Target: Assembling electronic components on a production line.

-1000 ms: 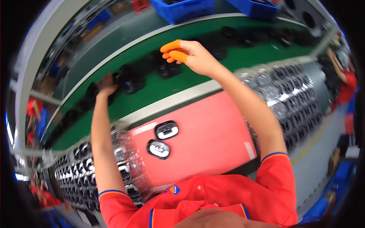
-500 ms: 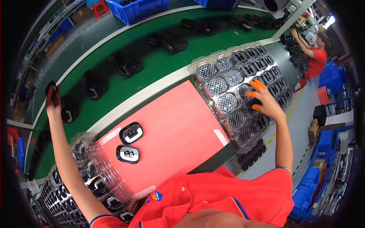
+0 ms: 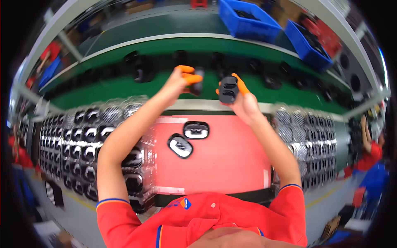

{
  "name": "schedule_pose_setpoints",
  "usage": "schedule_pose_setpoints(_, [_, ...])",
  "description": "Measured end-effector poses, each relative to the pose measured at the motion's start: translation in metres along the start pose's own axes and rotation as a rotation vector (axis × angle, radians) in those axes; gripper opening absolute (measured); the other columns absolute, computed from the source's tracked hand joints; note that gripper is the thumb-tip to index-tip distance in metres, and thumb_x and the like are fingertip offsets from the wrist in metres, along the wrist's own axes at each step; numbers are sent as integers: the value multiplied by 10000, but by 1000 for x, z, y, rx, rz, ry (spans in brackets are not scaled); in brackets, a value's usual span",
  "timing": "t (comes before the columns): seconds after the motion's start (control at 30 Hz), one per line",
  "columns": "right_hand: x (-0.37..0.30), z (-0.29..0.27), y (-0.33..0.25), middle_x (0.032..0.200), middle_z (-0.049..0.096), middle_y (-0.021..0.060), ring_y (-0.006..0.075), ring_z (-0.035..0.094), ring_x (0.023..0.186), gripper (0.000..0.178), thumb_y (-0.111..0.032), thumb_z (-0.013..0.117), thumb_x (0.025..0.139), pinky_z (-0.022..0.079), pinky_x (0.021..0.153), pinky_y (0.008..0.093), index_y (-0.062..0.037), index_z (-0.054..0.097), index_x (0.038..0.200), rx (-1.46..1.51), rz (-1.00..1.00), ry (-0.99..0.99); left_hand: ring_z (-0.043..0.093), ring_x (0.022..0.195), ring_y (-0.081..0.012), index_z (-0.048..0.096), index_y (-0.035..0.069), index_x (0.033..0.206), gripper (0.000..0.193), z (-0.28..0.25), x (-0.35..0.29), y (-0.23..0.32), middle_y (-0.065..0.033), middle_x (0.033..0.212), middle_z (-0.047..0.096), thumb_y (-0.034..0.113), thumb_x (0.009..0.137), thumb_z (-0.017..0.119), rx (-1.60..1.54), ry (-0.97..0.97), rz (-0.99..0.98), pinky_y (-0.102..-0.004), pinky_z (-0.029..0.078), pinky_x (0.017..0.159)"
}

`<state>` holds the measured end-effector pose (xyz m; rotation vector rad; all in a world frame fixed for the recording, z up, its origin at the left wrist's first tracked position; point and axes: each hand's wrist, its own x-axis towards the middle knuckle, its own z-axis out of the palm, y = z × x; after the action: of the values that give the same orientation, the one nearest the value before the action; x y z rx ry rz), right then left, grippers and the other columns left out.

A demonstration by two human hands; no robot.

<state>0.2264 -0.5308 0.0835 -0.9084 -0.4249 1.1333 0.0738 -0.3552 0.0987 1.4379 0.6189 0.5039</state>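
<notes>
Over the front edge of the green conveyor belt [image 3: 264, 96], my two hands are raised close together. My left hand [image 3: 178, 82], with orange finger covers, grips a dark rounded shell [image 3: 197, 82], smeared by motion. Between the fingers of my right hand [image 3: 245, 100] is a black oval cover [image 3: 228, 89] with two slot-like shapes in its face, held upright. Below them, on the pink mat [image 3: 223, 161], lie two glossy black-and-white oval housings: one housing [image 3: 196, 130] lies level, and the other housing [image 3: 180, 146] is tilted beside it.
Clear plastic trays of black-and-white parts [image 3: 89, 132] stand left of the mat. More trays [image 3: 308, 136] of oval parts stand on the right. Several dark parts [image 3: 142, 70] sit along the belt. Beyond it are blue bins [image 3: 248, 25]. A co-worker in red [image 3: 370, 155] is at far right.
The view has swung round. My left hand has come back from the far left of the belt with the shell. My right hand has left the right tray and now holds a black oval cover.
</notes>
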Motion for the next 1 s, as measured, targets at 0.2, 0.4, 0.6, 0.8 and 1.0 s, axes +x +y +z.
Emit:
schedule_pose_setpoints(0.2, [47,85,55,1365,399,88,248,443,1211,461,-294,310,1007,401,958,434,-169,227,1443,54,-167,-41,556,914,-181,464,-5,1197,639,-11,3,-10,-123,1019,557,228,699,788,419,167,359,-314,480,811])
schedule_pose_setpoints(0.4, [47,75,52,1373,387,92,235,390,1251,457,-198,360,986,325,1028,388,-143,268,1430,184,-244,-222,570,997,-264,483,-22,1194,654,-8,-4,-4,-156,1105,508,253,689,795,473,209,478,-340,475,873])
schedule_pose_setpoints(0.6, [49,69,48,1327,424,69,195,435,1204,507,-123,482,944,343,1033,368,-161,300,1416,218,-203,-237,541,1072,-247,470,1,1249,675,-8,-10,4,-133,1171,484,125,674,802,520,137,590,-347,517,878])
schedule_pose_setpoints(0.8, [57,58,48,1265,476,55,185,477,1153,530,-122,567,907,398,983,364,-170,355,1390,173,-188,-275,547,1082,-243,450,17,1299,694,-8,-6,-3,-108,1173,507,77,689,776,493,128,554,-345,523,838])
schedule_pose_setpoints(1.0, [60,51,36,1242,504,64,192,510,1115,448,-146,518,933,445,950,403,-159,397,1364,280,-141,-221,596,961,-163,518,15,1216,414,-18,-2,7,-75,1059,602,83,808,518,-492,8,200,-303,504,791])
